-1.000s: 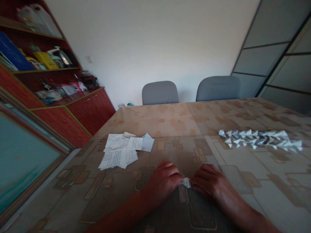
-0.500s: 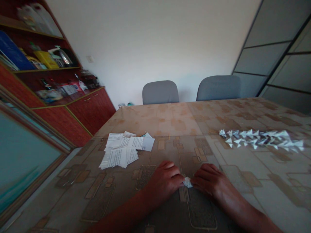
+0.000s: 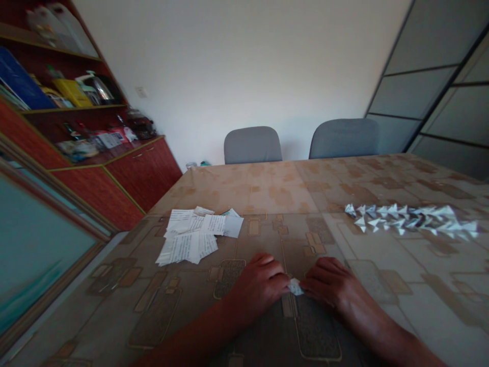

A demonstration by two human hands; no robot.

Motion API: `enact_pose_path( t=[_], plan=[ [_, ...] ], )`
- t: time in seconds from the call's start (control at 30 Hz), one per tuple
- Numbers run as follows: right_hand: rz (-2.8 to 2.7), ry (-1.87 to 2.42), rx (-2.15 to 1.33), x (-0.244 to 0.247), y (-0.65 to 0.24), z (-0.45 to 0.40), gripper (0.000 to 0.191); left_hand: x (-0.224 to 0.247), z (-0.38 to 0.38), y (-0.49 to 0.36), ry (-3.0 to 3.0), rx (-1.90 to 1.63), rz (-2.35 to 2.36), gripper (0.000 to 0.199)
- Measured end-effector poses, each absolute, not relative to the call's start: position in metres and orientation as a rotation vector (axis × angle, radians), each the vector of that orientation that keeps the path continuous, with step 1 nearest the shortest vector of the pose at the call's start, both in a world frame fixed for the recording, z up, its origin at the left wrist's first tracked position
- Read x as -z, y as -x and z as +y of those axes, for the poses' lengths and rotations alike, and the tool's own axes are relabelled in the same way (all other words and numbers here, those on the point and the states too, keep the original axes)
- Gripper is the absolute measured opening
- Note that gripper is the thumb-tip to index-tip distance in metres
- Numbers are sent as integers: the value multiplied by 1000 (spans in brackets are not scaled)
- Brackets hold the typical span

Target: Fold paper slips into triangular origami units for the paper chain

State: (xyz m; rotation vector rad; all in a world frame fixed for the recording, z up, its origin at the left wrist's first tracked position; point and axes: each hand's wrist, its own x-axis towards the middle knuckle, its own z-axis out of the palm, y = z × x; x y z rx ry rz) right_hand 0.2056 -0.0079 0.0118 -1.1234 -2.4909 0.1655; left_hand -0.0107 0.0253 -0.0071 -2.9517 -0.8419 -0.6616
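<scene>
A small folded piece of paper (image 3: 295, 287) sits between my two hands, low in the middle of the head view. Its left end is pinched by my left hand (image 3: 263, 279), the fingers curled and closed. From the other side my right hand (image 3: 329, 283) grips the right end, fingers bent over it. Both hands rest at the tabletop, and they cover most of the paper's ends. Ahead and to the left lies a loose pile of printed paper slips (image 3: 191, 237). Off to the right, folded paper pieces (image 3: 410, 221) stand in two rows.
The patterned tablecloth (image 3: 267, 191) covers a wide table. Two grey chairs (image 3: 252, 145) stand at its far side against the white wall. A red wooden cabinet (image 3: 143, 171) with bottles and a kettle on its shelves is at the left.
</scene>
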Motion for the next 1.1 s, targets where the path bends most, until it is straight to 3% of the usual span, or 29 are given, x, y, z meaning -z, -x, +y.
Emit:
enact_pose_path(
  t=[0.17, 0.37, 0.7, 1.1],
  plan=[
    [-2511, 1114, -180, -14, -205, -10, 11, 6, 25, 10, 2958, 693, -812, 20],
    [-2481, 1058, -150, -14, -204, -8, 26, 4, 24, 10, 2929, 667, -779, 20],
    [-2513, 1061, -38, -14, -202, -8, 17, 4, 27, 10, 2980, 673, -806, 21],
    [-2528, 1053, 61, -15, -201, -7, 26, 4, 28, 10, 2950, 663, -786, 19]
  ],
)
